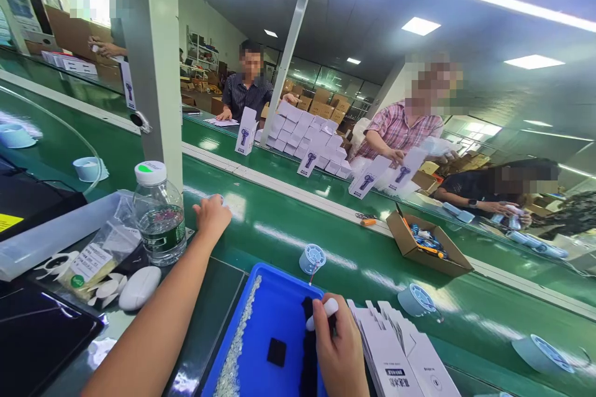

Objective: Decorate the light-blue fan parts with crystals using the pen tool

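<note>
My right hand (pixel 341 347) is closed round a short white rod-shaped object (pixel 331 307) with a rounded end, over the right edge of a blue tray (pixel 266 288). In the tray are clear granules (pixel 235 341) along the left side, a small black square (pixel 276 352) and a dark strip (pixel 308 353). My left hand (pixel 213 218) reaches out over the green conveyor belt (pixel 261 229), fingers curled away from me. A small pale bit shows at its fingertips; what it is, I cannot make out. A light blue round part (pixel 312 258) with wires stands just behind the tray.
Flat white cartons (pixel 395 353) lie right of the tray. More light blue parts (pixel 416 299) sit along the belt. A water bottle (pixel 159 217), white mouse (pixel 140 288) and metal post (pixel 158 74) stand left. Beyond a cardboard box (pixel 426 254), several people work.
</note>
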Motion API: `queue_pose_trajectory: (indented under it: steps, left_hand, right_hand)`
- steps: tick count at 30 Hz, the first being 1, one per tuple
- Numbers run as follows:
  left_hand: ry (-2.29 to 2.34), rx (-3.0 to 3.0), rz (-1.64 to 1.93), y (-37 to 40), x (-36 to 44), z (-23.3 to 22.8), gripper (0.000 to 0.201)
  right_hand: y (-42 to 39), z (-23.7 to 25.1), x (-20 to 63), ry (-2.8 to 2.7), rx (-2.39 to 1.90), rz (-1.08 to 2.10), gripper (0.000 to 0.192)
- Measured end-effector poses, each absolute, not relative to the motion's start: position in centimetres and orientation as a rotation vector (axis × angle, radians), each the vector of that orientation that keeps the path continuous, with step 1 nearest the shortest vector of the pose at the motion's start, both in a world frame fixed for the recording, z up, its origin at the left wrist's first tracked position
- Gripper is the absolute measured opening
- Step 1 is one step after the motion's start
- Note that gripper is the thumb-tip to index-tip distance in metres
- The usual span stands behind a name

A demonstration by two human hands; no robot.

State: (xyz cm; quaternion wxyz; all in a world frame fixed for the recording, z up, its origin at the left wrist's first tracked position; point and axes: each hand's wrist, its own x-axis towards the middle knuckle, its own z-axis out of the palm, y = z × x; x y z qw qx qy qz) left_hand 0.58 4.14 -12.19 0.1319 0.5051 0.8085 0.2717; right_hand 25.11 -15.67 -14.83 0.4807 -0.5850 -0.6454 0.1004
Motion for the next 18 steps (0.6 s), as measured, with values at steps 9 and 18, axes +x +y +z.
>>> queue_pose_trajectory:
  steps: [9, 18]
  left_hand:
    - [1.922, 1.57, 0.91, 1.9, 7.8, -7.2, 0.014]
    - [1.232, 1.409, 1.086, -1.2, 12.2, -6.6, 0.021]
  right_hand:
    - [-16.4, -15.4, 23.0, -1.518, -1.25, 0.503, 0.026]
    - [-16.1, -15.5, 22.1, -0.936, -0.976, 0.46, 0.018]
